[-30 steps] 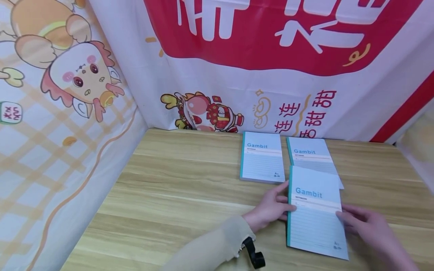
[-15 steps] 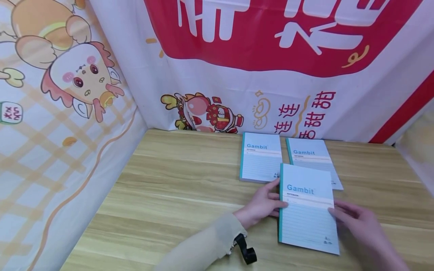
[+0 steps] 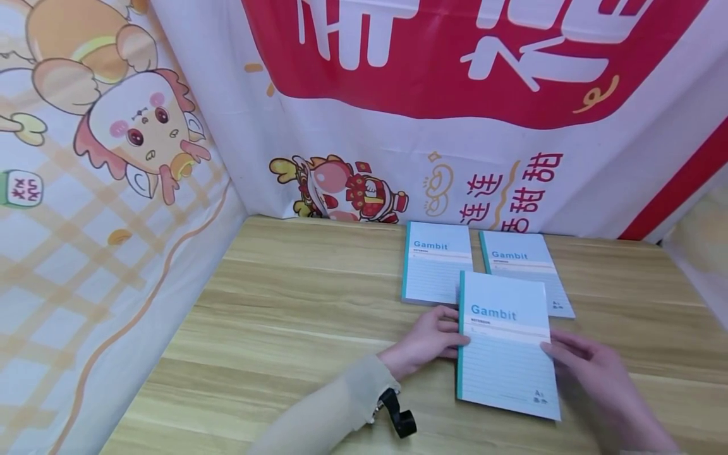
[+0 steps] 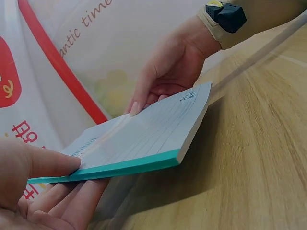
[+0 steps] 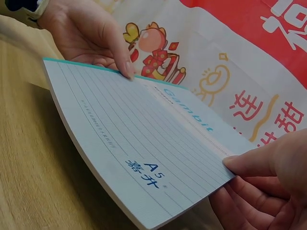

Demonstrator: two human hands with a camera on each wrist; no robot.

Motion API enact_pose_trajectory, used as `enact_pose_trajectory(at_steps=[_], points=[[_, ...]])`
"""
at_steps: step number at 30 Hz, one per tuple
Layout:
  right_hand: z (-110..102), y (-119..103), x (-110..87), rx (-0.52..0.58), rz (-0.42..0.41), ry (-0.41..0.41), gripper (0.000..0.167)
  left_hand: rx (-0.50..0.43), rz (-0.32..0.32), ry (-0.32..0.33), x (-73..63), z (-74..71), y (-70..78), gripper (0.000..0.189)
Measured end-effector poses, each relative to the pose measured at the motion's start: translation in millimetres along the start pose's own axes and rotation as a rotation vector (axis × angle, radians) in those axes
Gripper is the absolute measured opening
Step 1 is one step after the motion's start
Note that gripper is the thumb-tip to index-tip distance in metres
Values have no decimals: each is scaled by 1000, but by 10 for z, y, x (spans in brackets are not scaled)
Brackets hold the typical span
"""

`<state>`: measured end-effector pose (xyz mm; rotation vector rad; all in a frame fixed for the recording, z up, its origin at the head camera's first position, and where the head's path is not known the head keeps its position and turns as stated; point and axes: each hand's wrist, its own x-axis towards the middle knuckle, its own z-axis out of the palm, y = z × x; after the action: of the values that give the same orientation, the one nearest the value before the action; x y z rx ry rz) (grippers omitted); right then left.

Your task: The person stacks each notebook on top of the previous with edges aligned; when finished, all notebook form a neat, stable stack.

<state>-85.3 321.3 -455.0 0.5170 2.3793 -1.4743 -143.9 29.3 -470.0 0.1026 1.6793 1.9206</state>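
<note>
A light blue Gambit notebook [image 3: 506, 354] with a teal spine is held up off the table between both hands. My left hand [image 3: 423, 341] pinches its spine edge, thumb on the cover and fingers underneath, as the left wrist view shows. On the opposite long edge my right hand [image 3: 594, 370] pinches it the same way, seen close in the right wrist view with the thumb [image 5: 254, 160] on top. Farther back lie two matching notebooks, a left one [image 3: 438, 256] and a right one [image 3: 520, 253]; the held notebook overlaps the near parts of both in the head view.
The wooden table [image 3: 273, 316] reaches back to a white and red printed cloth [image 3: 352, 126]. Another cloth [image 3: 114, 253] with cartoon prints hangs along the left side. A black wrist device [image 3: 398, 414] hangs at the left sleeve.
Both hands have moved left and slightly back, carrying the held notebook with them. The two notebooks at the back have stayed in place.
</note>
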Motion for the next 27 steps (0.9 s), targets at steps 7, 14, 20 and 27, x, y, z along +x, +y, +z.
enact_pose_trajectory(at_steps=[7,14,20,27], points=[[64,-78,68,52,17,12,90,-2,24,-5,-15,-91,31,42],[148,-140,118,83,-16,15,84,-9,46,-4,-29,-257,22,53],[240,-183,159,97,-27,13,79,7,65,5,-60,-371,4,54],[310,-194,201,84,-44,-10,72,10,55,34,-119,-428,2,51]])
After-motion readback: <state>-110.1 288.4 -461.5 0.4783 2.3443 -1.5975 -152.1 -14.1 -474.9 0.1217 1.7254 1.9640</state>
